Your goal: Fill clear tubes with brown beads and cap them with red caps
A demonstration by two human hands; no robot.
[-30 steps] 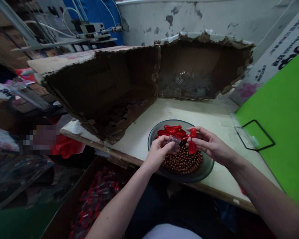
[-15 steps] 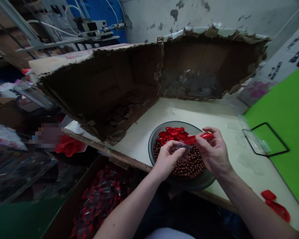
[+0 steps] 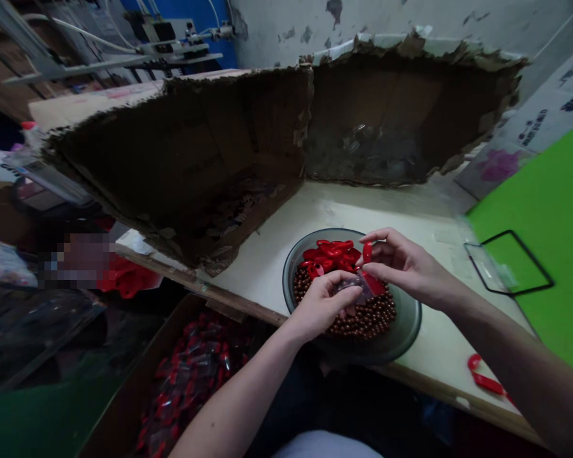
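Note:
My left hand [image 3: 318,304] pinches a small clear plastic piece [image 3: 354,286] between thumb and fingers, above a round bowl [image 3: 413,327]. Facing it, my right hand [image 3: 408,264] grips a glossy red plastic piece [image 3: 367,252], which stands upright at the fingertips. Its lower end meets the clear plastic; whether the two are joined I cannot tell. Inside the bowl, shiny brown beads [image 3: 370,321] lie under and beside a heap of red plastic pieces [image 3: 332,253].
Torn-open cardboard boxes [image 3: 191,152] stand behind the bowl, with clear plastic pieces [image 3: 382,149] in the right one. More red parts [image 3: 487,381] lie near the table's right front edge. Below left, a box holds several red-and-clear items [image 3: 195,362]. A green panel [image 3: 558,254] borders the right.
My right hand has turned and risen slightly, bringing the red piece from lying sideways to upright. My left hand still holds the clear plastic. The head view has shifted a little.

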